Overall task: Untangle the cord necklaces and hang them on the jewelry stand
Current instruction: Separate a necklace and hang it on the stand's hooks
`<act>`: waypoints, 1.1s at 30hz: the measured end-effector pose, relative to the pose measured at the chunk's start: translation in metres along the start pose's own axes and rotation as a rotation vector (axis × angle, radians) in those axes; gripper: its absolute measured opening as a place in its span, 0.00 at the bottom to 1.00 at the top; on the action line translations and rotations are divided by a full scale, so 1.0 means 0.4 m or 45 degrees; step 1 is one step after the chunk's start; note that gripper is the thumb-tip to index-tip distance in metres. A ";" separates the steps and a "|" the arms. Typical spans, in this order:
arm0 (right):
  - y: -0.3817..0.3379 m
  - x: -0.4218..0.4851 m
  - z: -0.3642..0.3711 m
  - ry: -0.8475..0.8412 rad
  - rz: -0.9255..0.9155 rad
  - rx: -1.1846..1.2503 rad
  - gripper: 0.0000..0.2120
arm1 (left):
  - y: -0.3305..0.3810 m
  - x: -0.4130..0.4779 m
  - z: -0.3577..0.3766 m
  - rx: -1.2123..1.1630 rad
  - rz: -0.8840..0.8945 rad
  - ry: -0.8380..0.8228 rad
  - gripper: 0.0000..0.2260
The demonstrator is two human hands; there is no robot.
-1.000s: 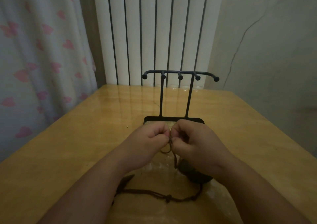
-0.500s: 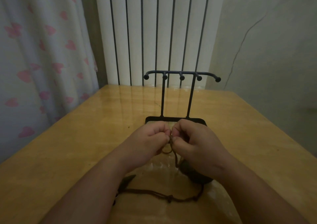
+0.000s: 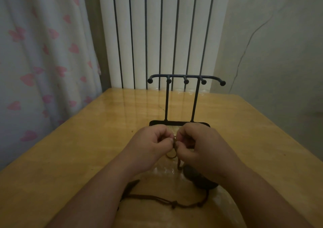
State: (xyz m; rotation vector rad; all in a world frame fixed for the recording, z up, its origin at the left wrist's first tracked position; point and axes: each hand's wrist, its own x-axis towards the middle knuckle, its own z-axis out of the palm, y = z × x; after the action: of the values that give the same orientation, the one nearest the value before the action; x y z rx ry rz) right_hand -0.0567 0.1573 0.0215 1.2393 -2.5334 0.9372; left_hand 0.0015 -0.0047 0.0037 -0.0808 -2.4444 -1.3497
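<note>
Wooden counter (image 3: 78, 158) by radiator (image 3: 157, 35); jewelry stand (image 3: 186, 76) at centre, hooks bare. Left grip (image 3: 150, 145) and right grip (image 3: 202, 147) both pinch tangled cord necklaces (image 3: 173, 155) just before its base; rest trails toward near edge. Untangling underway, nothing hung.

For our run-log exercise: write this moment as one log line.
stage: untangling | left hand: pinches cord | right hand: pinches cord | jewelry stand: nothing hung
</note>
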 end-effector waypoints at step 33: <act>-0.011 0.006 -0.003 -0.051 -0.020 -0.207 0.02 | 0.009 0.004 0.012 0.085 -0.065 0.083 0.08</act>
State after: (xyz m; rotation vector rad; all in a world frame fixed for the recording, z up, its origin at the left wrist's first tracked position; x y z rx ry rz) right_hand -0.0551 0.1543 0.0256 1.2387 -2.5676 0.6935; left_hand -0.0004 0.0009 0.0049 0.0415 -2.4497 -1.2698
